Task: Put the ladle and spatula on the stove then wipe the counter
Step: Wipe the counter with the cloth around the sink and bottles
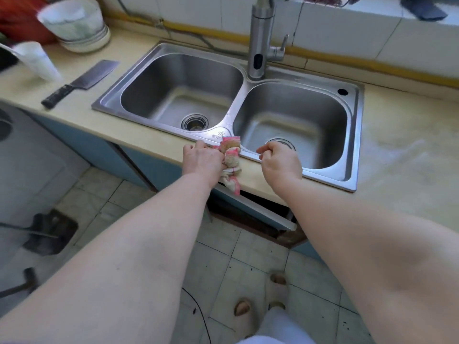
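A pale worktop (407, 145) surrounds a double steel sink (355, 135) in a tiled kitchen, with a cleaver (82, 78) lying to its left. At far left, blurred, a dark spatula (49, 232) and a second dark utensil (17, 286) lie on what seems the stove (29, 170), so that part looks done. Wiping has barely begun. The left hand (201, 160) grips a bunched pink cloth (232, 155) at the worktop's front edge, and the right hand (280, 162), fingers curled and apparently empty, hovers beside it.

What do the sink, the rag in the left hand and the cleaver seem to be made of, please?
The sink: stainless steel by its look, brushed grey metal with soft reflections. The rag, gripped by the left hand: woven cloth, probably cotton, crumpled and limp, pink-striped. The cleaver: dull grey steel blade, apparently; handle dark, material unclear.
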`<state>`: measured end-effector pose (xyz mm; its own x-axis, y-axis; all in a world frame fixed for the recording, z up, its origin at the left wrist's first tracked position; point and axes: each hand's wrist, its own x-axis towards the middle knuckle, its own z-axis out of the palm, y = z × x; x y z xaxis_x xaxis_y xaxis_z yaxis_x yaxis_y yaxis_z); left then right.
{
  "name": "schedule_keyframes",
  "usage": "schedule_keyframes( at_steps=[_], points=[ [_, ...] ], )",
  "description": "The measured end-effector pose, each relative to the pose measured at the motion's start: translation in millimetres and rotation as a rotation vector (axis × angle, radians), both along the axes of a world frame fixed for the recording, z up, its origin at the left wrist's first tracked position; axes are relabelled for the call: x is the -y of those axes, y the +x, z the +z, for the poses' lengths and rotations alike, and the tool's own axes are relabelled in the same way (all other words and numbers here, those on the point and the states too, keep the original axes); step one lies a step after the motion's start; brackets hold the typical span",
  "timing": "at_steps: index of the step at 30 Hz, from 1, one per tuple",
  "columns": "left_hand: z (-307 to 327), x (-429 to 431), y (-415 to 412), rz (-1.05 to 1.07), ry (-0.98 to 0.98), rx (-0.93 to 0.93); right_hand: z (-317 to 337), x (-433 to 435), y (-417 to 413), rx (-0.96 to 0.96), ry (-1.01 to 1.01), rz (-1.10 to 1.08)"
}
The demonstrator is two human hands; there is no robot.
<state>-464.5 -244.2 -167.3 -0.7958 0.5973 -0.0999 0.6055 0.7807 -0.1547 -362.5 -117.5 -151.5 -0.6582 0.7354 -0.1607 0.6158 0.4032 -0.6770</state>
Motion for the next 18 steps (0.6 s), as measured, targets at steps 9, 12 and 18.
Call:
schedule_keyframes(
  at_steps=[9,12,18],
  points=[
    [-2.6,27.0,-75.8,0.139,-0.058,-0.052,-0.5,7.4,-97.0,-0.031,-0.088,0.116],
    [1.8,41.5,-107.8,0.221,-0.086,-0.051,4.8,18.5,-144.8,-0.025,-0.118,0.174],
    [6.0,71.3,-165.2,0.390,-0.099,-0.065,18.9,37.2,-223.5,-0.039,-0.105,0.367]
  ],
)
